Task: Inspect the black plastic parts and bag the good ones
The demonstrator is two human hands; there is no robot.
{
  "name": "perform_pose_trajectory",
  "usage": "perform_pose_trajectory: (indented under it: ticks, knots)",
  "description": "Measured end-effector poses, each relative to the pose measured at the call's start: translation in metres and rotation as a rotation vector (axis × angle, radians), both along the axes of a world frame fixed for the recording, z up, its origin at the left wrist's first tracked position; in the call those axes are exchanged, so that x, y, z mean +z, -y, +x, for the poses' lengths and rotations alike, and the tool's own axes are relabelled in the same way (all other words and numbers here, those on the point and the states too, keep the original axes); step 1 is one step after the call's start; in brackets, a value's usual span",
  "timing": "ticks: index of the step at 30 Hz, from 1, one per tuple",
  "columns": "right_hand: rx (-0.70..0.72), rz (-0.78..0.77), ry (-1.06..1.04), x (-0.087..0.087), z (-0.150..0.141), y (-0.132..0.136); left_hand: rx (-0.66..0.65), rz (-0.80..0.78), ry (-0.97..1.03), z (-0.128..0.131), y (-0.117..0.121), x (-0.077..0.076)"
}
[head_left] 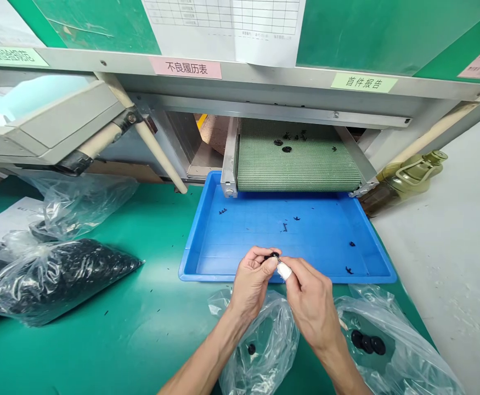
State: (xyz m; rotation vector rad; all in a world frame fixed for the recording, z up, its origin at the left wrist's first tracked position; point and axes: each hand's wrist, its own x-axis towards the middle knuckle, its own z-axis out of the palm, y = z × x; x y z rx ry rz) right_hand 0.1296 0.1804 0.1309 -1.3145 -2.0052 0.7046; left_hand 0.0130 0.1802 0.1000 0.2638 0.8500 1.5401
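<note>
Green tabletop (100, 340), mesh conveyor belt (297, 170) beyond: left hand (251, 280) and right hand (311, 302) pinch together on a small black part (273, 255) above the blue tray (367, 279), more parts (350, 243) lying in tray and on belt, full plastic bag (58, 280) left.

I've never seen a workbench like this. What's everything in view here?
conveyor belt: one, green mesh, behind the tray, carrying black pieces.
tray: one, blue, under the belt's end, black pieces scattered inside.
bench top: one, green, under the tray.
filled bags: two, clear, black pieces inside, left of the tray.
discs: three, black, in a clear bag at lower right.
bottle: one, olive green, right of the belt.
labels: four, pink and green, on the frame above the belt.
left hand: one, bare, pinching a black piece.
right hand: one, bare, white-wrapped finger beside that piece.
</note>
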Motion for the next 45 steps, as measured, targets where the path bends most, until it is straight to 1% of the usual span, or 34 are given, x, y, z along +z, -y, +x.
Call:
perform_pose_trajectory:
  ticks: [4, 8, 10, 16, 22, 26, 28, 32, 35, 37, 39, 41, 43, 45]
  knots:
    - [-0.036, 0.011, -0.039, -0.002, -0.001, 0.0, 0.007, 0.034, -0.095, -0.001, 0.0, 0.0]
    - [-0.002, 0.016, -0.04, -0.004, -0.002, 0.0, 0.011, 0.087, -0.303, -0.006, 0.001, -0.005]
    - [0.026, 0.004, -0.048, -0.004, -0.001, -0.001, 0.004, 0.111, -0.373, -0.009, 0.003, -0.009]
    - [0.089, -0.101, -0.114, -0.003, 0.003, -0.007, -0.003, 0.201, -0.427, -0.014, 0.003, -0.014]
    - [0.087, -0.372, -0.195, -0.003, 0.005, -0.018, -0.054, 0.293, -0.454, -0.019, -0.003, -0.016]
    - [0.087, -0.478, -0.286, -0.002, 0.007, -0.025, -0.112, 0.308, -0.458, -0.02, -0.008, -0.016]
    - [0.097, -0.596, -0.379, -0.002, 0.009, -0.028, -0.145, 0.319, -0.458, -0.021, -0.01, -0.016]
    - [0.162, -0.925, -0.659, -0.006, 0.016, -0.034, -0.191, 0.35, -0.454, -0.02, -0.014, -0.017]
    - [0.205, -1.076, -0.815, -0.013, 0.02, -0.036, -0.228, 0.362, -0.437, -0.019, -0.016, -0.016]
    - [0.221, -1.13, -0.882, -0.016, 0.021, -0.037, -0.252, 0.355, -0.428, -0.019, -0.018, -0.015]
    - [0.208, -1.098, -0.892, -0.017, 0.021, -0.036, -0.257, 0.318, -0.428, -0.018, -0.019, -0.014]
    - [0.184, -0.993, -0.825, -0.014, 0.021, -0.034, -0.235, 0.259, -0.441, -0.018, -0.02, -0.014]
    - [0.156, -0.857, -0.669, -0.009, 0.02, -0.03, -0.211, 0.205, -0.457, -0.018, -0.019, -0.014]
    - [0.095, -0.707, -0.496, -0.006, 0.02, -0.027, -0.194, 0.166, -0.456, -0.018, -0.018, -0.014]
